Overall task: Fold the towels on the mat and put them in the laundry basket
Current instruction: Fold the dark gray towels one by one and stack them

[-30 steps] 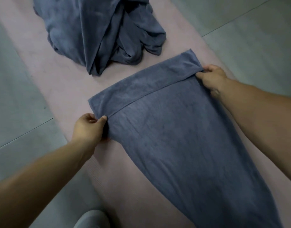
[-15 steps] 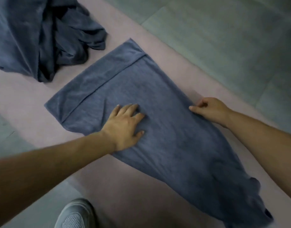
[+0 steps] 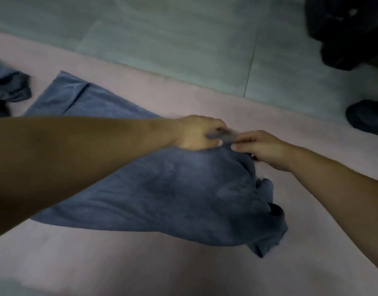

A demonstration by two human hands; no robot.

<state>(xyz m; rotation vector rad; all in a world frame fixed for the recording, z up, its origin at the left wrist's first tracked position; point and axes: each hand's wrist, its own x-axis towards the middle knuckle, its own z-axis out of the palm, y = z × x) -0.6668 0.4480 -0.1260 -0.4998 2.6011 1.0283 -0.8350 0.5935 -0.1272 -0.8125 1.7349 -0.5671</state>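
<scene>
Two hands: the left hand (image 3: 196, 133) and the right hand (image 3: 265, 150) were noted close together at the far edge of the towel (image 3: 173, 189), right of centre.
Left grip: fingers were curled round a small bunch of the towel's edge; the held cloth was blurred, so how much was gathered could not be told.
Right grip: a narrow pinch on the same edge, just beside the left hand, was recorded; the thumb's hold was only partly seen.
Towel position: it was spread lengthwise on the pink mat (image 3: 119, 263), with a folded band (image 3: 62, 97) at its far left end and its right end rumpled and bunched.
Other towels: a crumpled heap (image 3: 10, 90) was seen at the left edge of the mat, unfolded.
Basket: none was identified; two dark shapes (image 3: 350, 28) at the far right were too dim to name.
Step judged: the first towel was mid-fold, with its right end being gathered and squared up.
Next move judged: the hands would need to be parted along the edge, the rumpled corners found and pulled taut, and the right end carried leftward over the body with the edges matched.
Remaining: the heap and all basket placement were judged undone.
</scene>
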